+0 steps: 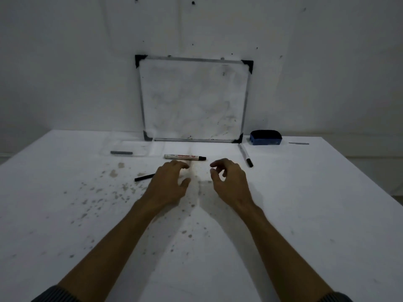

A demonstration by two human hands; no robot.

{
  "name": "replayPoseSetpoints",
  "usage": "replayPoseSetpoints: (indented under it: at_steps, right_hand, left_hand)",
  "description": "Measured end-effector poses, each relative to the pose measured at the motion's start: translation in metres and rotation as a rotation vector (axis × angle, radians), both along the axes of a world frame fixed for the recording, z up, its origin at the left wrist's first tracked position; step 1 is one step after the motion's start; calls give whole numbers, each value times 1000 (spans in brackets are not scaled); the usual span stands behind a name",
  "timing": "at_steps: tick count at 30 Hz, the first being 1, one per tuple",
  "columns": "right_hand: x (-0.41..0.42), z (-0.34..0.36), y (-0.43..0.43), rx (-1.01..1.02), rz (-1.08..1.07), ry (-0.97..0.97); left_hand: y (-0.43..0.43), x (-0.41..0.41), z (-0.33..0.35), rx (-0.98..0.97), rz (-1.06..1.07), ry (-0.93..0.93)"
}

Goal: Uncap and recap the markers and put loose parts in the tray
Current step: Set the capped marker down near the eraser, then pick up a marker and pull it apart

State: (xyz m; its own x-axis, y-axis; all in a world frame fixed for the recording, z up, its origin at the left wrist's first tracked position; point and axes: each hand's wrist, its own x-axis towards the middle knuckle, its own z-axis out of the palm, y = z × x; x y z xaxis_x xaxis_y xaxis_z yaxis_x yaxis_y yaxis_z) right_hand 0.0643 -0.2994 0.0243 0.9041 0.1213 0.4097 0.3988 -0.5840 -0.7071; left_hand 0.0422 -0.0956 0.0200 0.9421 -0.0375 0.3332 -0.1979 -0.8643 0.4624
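Note:
A thick white marker point(185, 157) with a red label and black cap lies crosswise just beyond my hands. A slim white marker point(245, 155) with a black cap lies to the right, pointing toward me. A thin black pen point(144, 177) lies left of my left hand point(169, 184), partly hidden under it. A clear tray point(128, 147) at the back left holds a grey stick point(121, 152). My left hand hovers open over the table with fingers spread. My right hand point(229, 182) hovers open with curled fingers, holding nothing.
A small whiteboard point(194, 99) leans against the wall at the table's back. A blue eraser point(265, 137) sits right of it, with a thin grey strip point(298, 143) further right. The white table point(305, 214) carries grey stains at the left and centre.

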Motion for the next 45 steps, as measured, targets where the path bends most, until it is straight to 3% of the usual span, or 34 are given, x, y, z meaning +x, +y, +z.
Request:
replayPoseSetpoints:
  at_steps: [3,9,18,20,24,27,32,37,39,42,45]
  right_hand:
    - [11,8,28,-79,94,-6]
    - [68,0,75,-399,59,-35]
    - [91,-16,83,-472,-19,-84]
    - [80,-12,77,-361,-27,-26]
    - [36,8,64,109,50,245]
    - [-4,18,54,222,204,353]
    - [-29,18,44,316,349,436]
    - [-20,20,46,1132,317,693]
    - [-20,14,50,1134,319,678]
    - [-25,7,58,923,292,616]
    - [-25,5,61,875,193,602]
  left_hand:
    - [20,-22,-21,77,-5,-6]
    - [28,-27,-29,-29,-55,-21]
    - [37,-20,-29,-128,-75,-48]
    - [36,-22,-26,-239,-55,-35]
    - [37,-21,-11,-599,44,-7]
    - [37,-20,2,-846,64,-62]
    - [37,-27,11,-877,-9,-106]
    - [35,-28,2,-1036,115,-23]
    - [27,-30,1,-1037,97,14]
    - [9,-36,-1,-933,-13,35]
    - [-1,-40,-7,-524,-67,-55]
